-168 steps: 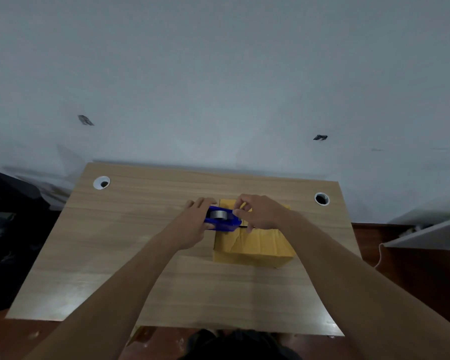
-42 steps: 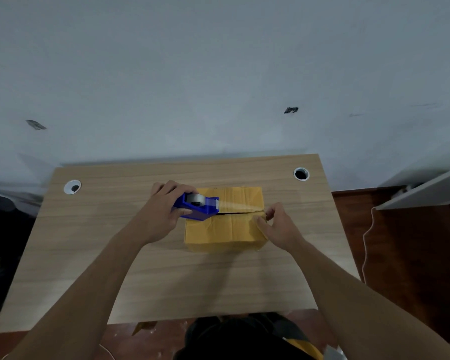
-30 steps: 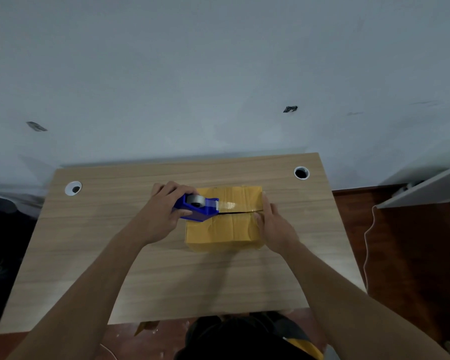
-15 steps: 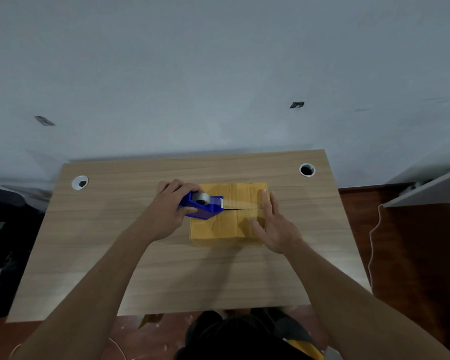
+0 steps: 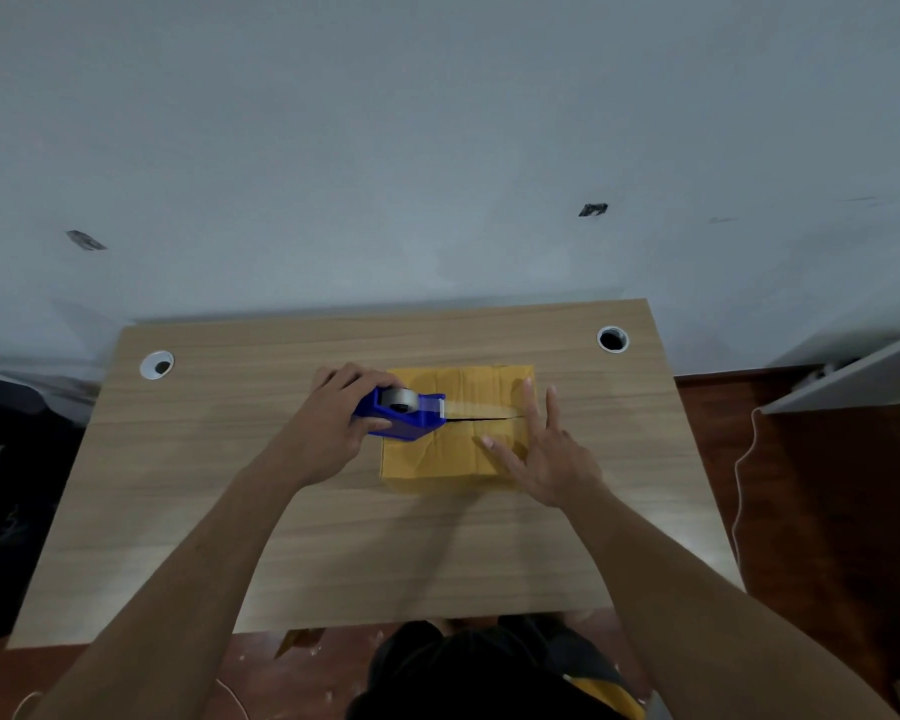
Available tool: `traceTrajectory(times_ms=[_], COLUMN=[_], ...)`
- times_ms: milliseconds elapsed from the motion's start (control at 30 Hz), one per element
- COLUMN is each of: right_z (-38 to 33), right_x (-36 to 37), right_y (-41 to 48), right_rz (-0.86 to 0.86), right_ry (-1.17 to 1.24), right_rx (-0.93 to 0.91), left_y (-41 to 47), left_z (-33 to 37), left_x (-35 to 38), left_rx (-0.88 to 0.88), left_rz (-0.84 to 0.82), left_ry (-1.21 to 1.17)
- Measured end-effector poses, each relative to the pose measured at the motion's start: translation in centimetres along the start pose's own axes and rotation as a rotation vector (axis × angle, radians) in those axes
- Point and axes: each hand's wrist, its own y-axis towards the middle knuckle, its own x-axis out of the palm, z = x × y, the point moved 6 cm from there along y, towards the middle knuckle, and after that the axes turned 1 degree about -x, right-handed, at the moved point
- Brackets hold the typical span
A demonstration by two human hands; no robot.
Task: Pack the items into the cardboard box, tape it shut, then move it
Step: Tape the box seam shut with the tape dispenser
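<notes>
A closed yellow-brown cardboard box [image 5: 440, 452] sits on the wooden table [image 5: 219, 449], its top flaps meeting at a dark seam. My left hand [image 5: 333, 413] grips a blue tape dispenser [image 5: 404, 413] at the box's left edge. A strip of clear tape [image 5: 476, 406] runs from the dispenser rightward along the seam. My right hand [image 5: 536, 449] lies flat on the right part of the box top, fingers spread, pressing on the tape's end.
Two round cable holes sit at the table's far corners, the left hole [image 5: 157, 364] and the right hole [image 5: 612, 339]. A grey wall rises behind the table. A white shelf edge [image 5: 853, 376] and a thin cable [image 5: 744, 459] are to the right, dark objects to the left.
My right hand moved from the box's right side up onto its top and flattened over the tape end. The left hand with the dispenser stayed at the left edge.
</notes>
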Motion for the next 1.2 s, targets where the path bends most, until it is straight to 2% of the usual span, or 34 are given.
traceTrajectory(times_ms=[533,1000,1200], right_z=[-0.5,-0.7,-0.8], right_x=[0.1,0.2,0.4], right_y=[0.2,0.1,0.1], right_rz=[-0.048,-0.047,-0.048], right_ry=[-0.026,-0.024,-0.011], right_rx=[0.033,0.046,0.05], left_y=[-1.5,-4.3,-5.0], left_z=[-2.9,-9.3,-11.3], left_x=[-1.3,-5.5,-4.6], left_rx=[0.005,-0.054,-0.104], left_rz=[0.041,0.16,0.105], left_ry=[-0.04,-0.019,-0.033])
